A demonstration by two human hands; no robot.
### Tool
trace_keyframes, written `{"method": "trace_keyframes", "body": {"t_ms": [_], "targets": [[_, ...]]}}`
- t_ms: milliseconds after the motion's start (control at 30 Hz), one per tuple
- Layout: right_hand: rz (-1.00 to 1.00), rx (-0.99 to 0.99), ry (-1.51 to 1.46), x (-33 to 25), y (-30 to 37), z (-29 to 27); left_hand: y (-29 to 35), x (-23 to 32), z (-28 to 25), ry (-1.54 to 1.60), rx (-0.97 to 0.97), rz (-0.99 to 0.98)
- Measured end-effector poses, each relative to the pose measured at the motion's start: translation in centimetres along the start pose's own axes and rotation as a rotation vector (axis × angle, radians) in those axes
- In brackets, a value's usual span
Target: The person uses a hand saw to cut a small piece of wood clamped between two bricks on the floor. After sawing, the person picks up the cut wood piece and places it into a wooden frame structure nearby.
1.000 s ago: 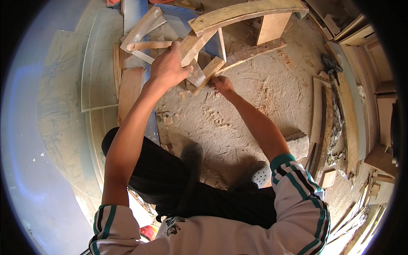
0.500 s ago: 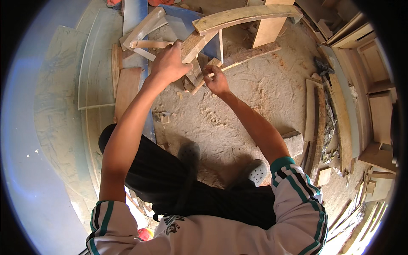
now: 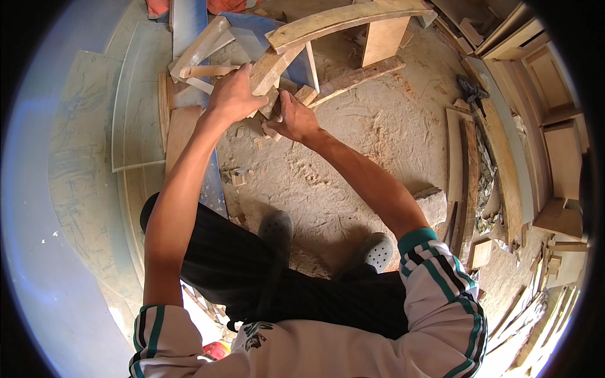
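A wooden frame stands ahead of me, with a curved top rail (image 3: 353, 22) and a thick light post (image 3: 271, 68) below the rail's left end. My left hand (image 3: 234, 97) is closed round the post's lower part, its thumb pointing right. Close beside it, my right hand (image 3: 296, 120) is bent round the end of a small dusty wood block (image 3: 271, 106) at the post's foot. Its fingertips are partly hidden behind the block. A flat wooden strip (image 3: 211, 71) ends by my left knuckles.
A wide board (image 3: 383, 43) rises under the rail, and a long plank (image 3: 359, 80) lies on the sandy floor (image 3: 372, 145). Glass-like sheets (image 3: 138, 101) lie at left. Timber lengths (image 3: 498, 157) and cabinet-like wooden panels (image 3: 554, 94) line the right side. A stone block (image 3: 432, 206) is near my right forearm.
My right hand has moved left and slightly down, from a pinch beside the frame to round the small block near my left hand. The whole view has shifted slightly.
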State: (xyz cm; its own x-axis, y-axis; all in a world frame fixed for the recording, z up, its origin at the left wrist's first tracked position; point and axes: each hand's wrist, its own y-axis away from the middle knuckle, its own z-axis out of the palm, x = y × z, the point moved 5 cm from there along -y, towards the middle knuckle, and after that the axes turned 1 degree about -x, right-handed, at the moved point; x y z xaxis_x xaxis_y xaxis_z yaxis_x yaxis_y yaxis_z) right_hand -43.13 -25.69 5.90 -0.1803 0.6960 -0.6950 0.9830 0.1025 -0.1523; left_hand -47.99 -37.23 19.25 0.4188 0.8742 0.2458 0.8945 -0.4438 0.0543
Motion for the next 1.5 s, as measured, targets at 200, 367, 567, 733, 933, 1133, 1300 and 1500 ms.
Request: {"method": "trace_keyframes", "body": {"t_ms": [200, 367, 567, 733, 933, 1133, 1300, 1500], "targets": [[-0.087, -0.051, -0.031, 1.0, -1.0, 0.2, -0.8, -0.8, 0.8, 0.053, -0.059, 0.023], [-0.054, -0.113, 0.044, 0.8, -1.0, -0.4, -0.6, -0.8, 0.9, 0.09, -0.104, -0.067], [-0.03, -0.042, 0.058, 1.0, -0.5, 0.0, -0.7, -0.7, 0.9, 0.102, -0.115, -0.096], [0.001, 0.029, 0.006, 0.6, -0.2, 0.2, -1.3, -1.2, 1.3, 0.11, -0.117, -0.096], [0.07, 0.057, -0.082, 1.1, 0.3, 0.7, -1.8, -0.8, 1.0, 0.173, -0.143, -0.193], [0.131, 0.01, -0.082, 2.2, 0.9, 2.4, -2.0, -0.7, 0.6, 0.11, -0.072, -0.196], [0.117, 0.083, -0.092, 3.1, 1.0, 4.1, -2.4, -0.9, 0.6, 0.049, -0.097, -0.153], [0.186, -0.005, -0.027, 3.9, 0.9, 5.3, -1.8, 0.0, 0.1, 0.038, -0.11, -0.147]]}}
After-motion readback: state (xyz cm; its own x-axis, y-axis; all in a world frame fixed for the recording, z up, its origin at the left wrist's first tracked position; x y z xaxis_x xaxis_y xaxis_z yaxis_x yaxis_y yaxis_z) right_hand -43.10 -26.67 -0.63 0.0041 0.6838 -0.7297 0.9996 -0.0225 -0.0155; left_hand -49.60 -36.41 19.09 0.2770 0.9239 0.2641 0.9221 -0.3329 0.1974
